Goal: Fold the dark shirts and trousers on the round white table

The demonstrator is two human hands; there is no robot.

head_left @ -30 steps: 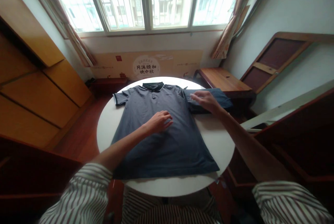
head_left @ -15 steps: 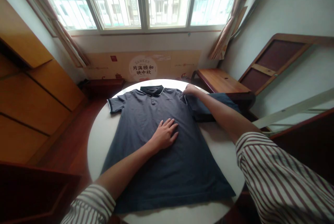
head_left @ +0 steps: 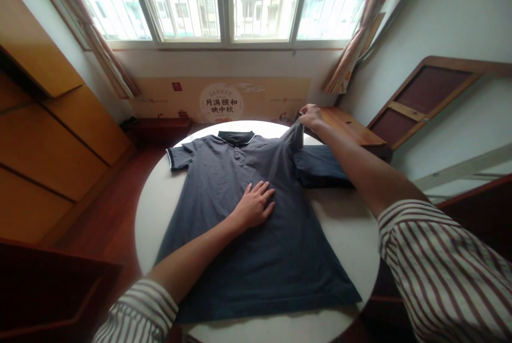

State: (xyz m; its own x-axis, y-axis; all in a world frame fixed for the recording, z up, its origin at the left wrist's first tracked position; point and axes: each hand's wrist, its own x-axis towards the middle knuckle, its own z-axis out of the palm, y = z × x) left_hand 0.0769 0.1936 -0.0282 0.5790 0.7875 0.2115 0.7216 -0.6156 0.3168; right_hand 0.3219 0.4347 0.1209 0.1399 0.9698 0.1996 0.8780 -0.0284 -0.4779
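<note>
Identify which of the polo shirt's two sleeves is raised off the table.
The sleeve on the picture's right: the right hand holds it up, whereas the sleeve on the picture's left lies on the white table.

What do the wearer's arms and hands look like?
Human arms, no cables. Left sleeve and right sleeve match: loose, off-white cloth with dark reddish-brown stripes, ending partway down the forearm. Below that, the left hand and right hand are ungloved, five-fingered, with nothing visible on the wrists. Finer detail on the right is too small to tell.
</note>
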